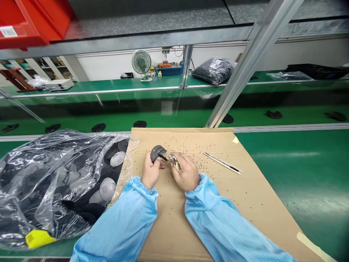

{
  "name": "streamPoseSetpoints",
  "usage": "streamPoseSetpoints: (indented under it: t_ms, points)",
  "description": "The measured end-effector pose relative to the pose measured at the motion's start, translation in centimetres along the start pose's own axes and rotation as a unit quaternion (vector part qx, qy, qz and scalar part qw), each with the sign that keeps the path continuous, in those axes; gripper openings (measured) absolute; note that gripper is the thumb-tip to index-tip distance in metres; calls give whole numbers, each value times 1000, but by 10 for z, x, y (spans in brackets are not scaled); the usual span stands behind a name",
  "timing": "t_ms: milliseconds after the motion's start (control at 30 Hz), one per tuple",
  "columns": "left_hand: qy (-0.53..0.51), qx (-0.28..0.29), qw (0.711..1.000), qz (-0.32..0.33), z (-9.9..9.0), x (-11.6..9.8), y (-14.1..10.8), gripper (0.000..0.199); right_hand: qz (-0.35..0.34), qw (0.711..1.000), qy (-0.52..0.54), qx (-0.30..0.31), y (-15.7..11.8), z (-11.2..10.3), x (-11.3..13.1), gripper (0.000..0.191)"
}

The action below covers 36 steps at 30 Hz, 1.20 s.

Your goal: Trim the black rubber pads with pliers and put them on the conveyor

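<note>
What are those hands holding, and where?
Left hand: a dark curved plastic piece, by its lower edge. Right hand: small pliers, by the handles, tips on the piece.

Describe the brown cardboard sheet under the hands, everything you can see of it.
The cardboard sheet is plain tan and lies flat on a green bench, angled so that its right edge runs toward the lower right. Strips of pale tape mark its far right corner and near right edge. Dark specks are scattered across it. A slim metal-and-black tool lies on it, a clear plastic bag overlaps its left edge, and blue sleeves cross its near part.
</note>
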State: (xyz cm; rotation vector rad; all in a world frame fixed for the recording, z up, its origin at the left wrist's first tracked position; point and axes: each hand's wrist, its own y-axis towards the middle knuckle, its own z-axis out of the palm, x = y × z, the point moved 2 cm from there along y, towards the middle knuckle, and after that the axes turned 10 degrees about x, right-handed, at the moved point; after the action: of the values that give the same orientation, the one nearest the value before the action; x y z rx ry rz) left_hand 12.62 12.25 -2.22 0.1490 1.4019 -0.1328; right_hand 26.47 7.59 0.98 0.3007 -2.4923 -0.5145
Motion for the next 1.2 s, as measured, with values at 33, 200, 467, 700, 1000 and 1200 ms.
streamPoseSetpoints:
  t_ms: [33, 200, 467, 700, 1000, 1200]
  points:
    - [12, 8, 1000, 3, 0, 0, -1, 30, -1, 999, -31, 19, 0, 1, 0, 32]
    - [66, 20, 997, 28, -1, 0, -2, 28, 37, 983, -129, 126, 1, 5, -3, 44]
    - [117, 8, 990, 77, -3, -1, -2, 21, 75, 956, -172, 225, 3, 2, -2, 44]
    - [170, 17, 978, 117, -3, -3, -4, 22, 90, 951, -178, 234, 2, 3, -2, 43]
    - [176, 12, 973, 147, -3, -4, -8, 23, 97, 946, -180, 251, 4, 0, 2, 40]
    - [175, 10, 975, 137, -3, -4, -8, 22, 108, 941, -173, 269, 4, -1, 2, 38]
